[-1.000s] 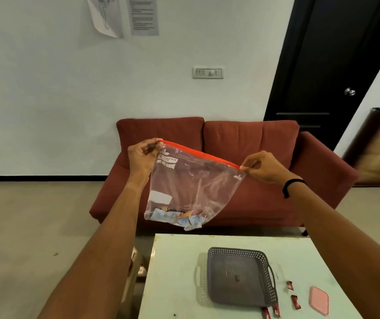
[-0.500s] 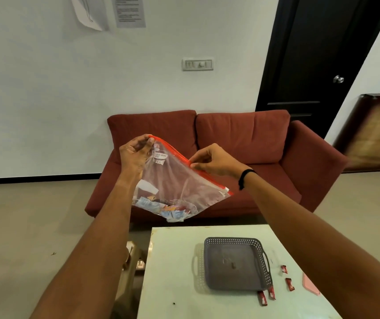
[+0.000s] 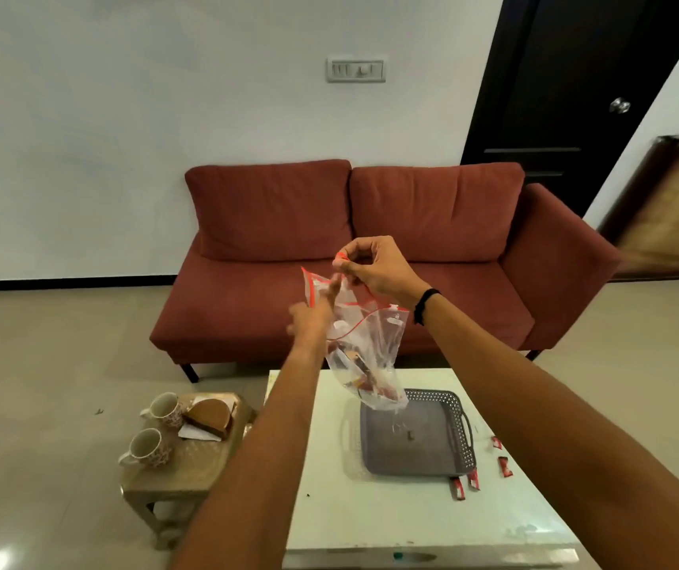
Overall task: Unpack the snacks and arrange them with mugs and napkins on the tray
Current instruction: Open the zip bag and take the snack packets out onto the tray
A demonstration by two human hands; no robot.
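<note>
- A clear zip bag [image 3: 364,343] with a red seal strip is held in the air above the far edge of the grey tray [image 3: 416,462], its mouth hanging open.
- The bag's red top edge is pinched between thumb and fingertips of the right hand [image 3: 375,267], directly above the tray.
- The left hand [image 3: 313,312] is blurred, at the bag's open mouth with fingers extended; whether anything is gripped cannot be told.
- Wrapped snacks [image 3: 364,378] are seen bunched in the bag's lower end, just above the tray's far rim.
- A small dark item [image 3: 410,436] lies on the tray floor.
- Four red packets [image 3: 504,466] lie on the white table [image 3: 370,520], right of and just in front of the tray.
- Two mugs [image 3: 146,448] and a wooden napkin holder [image 3: 208,417] are set on a low stool [image 3: 181,475], well left of the tray.
- A red sofa [image 3: 354,248] stands beyond the tray.
</note>
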